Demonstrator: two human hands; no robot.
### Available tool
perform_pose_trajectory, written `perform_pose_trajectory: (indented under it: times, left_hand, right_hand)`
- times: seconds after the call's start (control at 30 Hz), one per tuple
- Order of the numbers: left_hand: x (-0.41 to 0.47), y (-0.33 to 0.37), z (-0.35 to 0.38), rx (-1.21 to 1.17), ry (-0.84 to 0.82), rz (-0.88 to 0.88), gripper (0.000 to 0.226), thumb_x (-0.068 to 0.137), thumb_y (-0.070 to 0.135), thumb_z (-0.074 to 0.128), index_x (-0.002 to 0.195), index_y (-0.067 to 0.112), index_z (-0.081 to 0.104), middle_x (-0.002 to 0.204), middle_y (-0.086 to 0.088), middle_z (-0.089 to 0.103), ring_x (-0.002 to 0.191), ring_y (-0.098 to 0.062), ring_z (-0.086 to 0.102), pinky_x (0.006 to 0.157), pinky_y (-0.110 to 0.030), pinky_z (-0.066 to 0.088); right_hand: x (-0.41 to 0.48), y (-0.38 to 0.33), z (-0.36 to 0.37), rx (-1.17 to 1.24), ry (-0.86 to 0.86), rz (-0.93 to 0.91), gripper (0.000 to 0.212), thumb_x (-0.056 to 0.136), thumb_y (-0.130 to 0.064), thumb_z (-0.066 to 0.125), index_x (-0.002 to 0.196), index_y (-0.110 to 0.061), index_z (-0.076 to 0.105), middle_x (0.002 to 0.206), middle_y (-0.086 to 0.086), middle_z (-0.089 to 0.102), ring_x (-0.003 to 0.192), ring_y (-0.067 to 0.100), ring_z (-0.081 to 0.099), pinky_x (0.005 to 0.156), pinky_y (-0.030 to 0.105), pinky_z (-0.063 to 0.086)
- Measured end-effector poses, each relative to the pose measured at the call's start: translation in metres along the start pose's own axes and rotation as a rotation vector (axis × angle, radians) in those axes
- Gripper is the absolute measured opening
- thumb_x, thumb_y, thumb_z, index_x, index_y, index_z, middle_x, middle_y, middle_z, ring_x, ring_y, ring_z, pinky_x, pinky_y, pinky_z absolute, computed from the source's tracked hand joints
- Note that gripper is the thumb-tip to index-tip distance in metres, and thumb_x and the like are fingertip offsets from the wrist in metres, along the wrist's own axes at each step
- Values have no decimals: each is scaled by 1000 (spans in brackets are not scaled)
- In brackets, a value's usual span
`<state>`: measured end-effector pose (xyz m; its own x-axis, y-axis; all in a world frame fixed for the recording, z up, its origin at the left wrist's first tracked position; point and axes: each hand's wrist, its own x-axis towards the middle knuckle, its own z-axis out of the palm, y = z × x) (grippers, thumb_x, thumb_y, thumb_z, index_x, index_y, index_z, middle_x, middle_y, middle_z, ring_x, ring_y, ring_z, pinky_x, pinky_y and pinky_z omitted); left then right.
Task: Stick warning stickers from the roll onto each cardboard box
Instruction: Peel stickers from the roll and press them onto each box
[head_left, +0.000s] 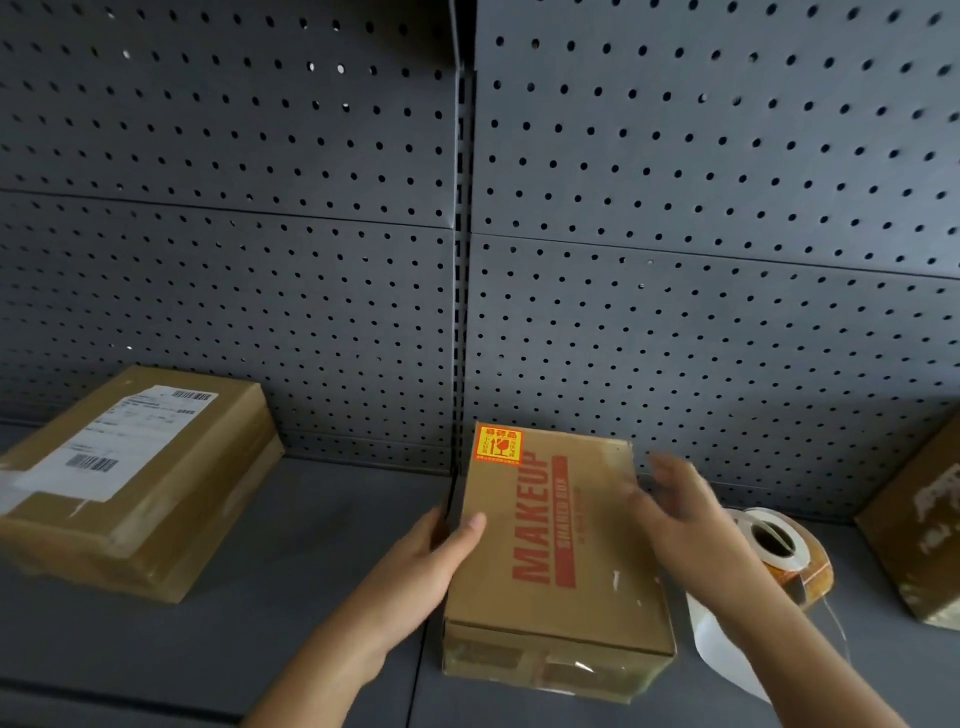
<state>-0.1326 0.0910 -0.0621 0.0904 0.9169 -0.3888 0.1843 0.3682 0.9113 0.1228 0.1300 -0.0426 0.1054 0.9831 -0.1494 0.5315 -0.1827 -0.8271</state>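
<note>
Middle box between my hands: 1 sticker on. Left hand grips its edge, right hand spread loose above. Left box, right box: none visible.

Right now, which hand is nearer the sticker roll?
Right. The right hand is just left of the sticker roll; the left hand grips the left edge of the MAKEUP box, farther off.

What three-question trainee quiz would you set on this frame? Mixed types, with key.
1. True or false: the MAKEUP box already carries a warning sticker.
2. The sticker roll lies: A) left of that box, B) right of it, C) on top of it.
3. Which hand grips the box's left edge?
Key: 1 true; 2 B; 3 the left hand.
</note>
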Motion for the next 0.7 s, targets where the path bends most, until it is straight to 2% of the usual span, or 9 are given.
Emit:
perform_pose_trajectory:
  times: [0.03, 0.1, 0.13, 0.17, 0.23, 0.3, 0.4, 0.57, 0.7]
  left_hand:
    - [-4, -1, 2, 2, -24, -16, 44, 88, 69, 51, 127, 49, 56, 118, 27, 69, 111, 4, 63, 96, -26, 47]
    - [-10, -2, 7, 13, -49, -28, 37, 91, 66, 49, 124, 51, 56, 120, 26, 68, 109, 5, 62, 86, -21, 47]
    - [-13, -2, 9, 9, -51, -26, 33, 93, 65, 48, 122, 51, 56, 118, 27, 69, 107, 7, 61, 81, -19, 46]
    - [-14, -3, 11, 3, -46, -22, 31, 93, 64, 48, 121, 52, 57, 115, 28, 70, 105, 8, 62, 80, -19, 46]
    - [-17, -4, 14, -8, -41, 5, 36, 91, 65, 51, 124, 51, 58, 112, 31, 70, 105, 7, 65, 90, -24, 49]
    - [-21, -4, 19, -13, -22, 67, 47, 86, 66, 53, 130, 51, 55, 114, 33, 69, 108, 7, 65, 100, -28, 48]
    - [-29, 4, 28, -28, -1, 215, 42, 89, 59, 53, 130, 55, 49, 116, 35, 67, 107, 11, 64, 94, -21, 48]
    - [-37, 21, 46, -33, -26, 417, 50, 90, 48, 56, 136, 58, 37, 120, 38, 63, 110, 13, 62, 81, -7, 51]
    - [-32, 27, 65, -24, -66, 521, 67, 87, 47, 61, 146, 52, 30, 127, 37, 60, 116, 11, 59, 85, -7, 51]
  right_hand:
    - [-9, 8, -1, 37, -54, 80, 75, 89, -57, 63, 152, -31, 31, 151, -2, 44, 135, 21, 47, 107, 44, 45]
    - [-19, 24, 1, 88, -137, 200, 99, 70, -77, 67, 152, -33, 31, 144, -5, 52, 128, 20, 55, 107, 45, 47]
    - [-23, 29, 4, 114, -183, 238, 98, 71, -77, 65, 151, -31, 33, 136, -6, 58, 120, 17, 60, 101, 40, 51]
    - [-26, 30, 6, 145, -222, 263, 84, 81, -69, 63, 149, -28, 36, 128, -6, 63, 111, 14, 65, 91, 32, 54]
    - [-33, 26, 8, 225, -269, 279, 53, 98, -47, 54, 144, -24, 42, 115, -6, 70, 97, 10, 69, 69, 19, 53]
    - [-41, 23, 2, 261, -257, 217, 38, 101, -37, 52, 138, -28, 47, 106, -9, 74, 86, 6, 73, 59, 11, 52]
    - [-55, 18, -14, 332, -194, 97, 32, 98, -37, 56, 129, -42, 50, 97, -21, 76, 85, -3, 72, 65, 12, 53]
    - [-72, 13, -41, 418, -77, -60, 41, 94, -37, 59, 130, -51, 46, 103, -34, 69, 94, -9, 68, 70, 14, 55]
    - [-91, 17, -64, 429, 20, -101, 54, 92, -39, 62, 139, -53, 41, 127, -22, 65, 113, -1, 65, 90, 29, 53]
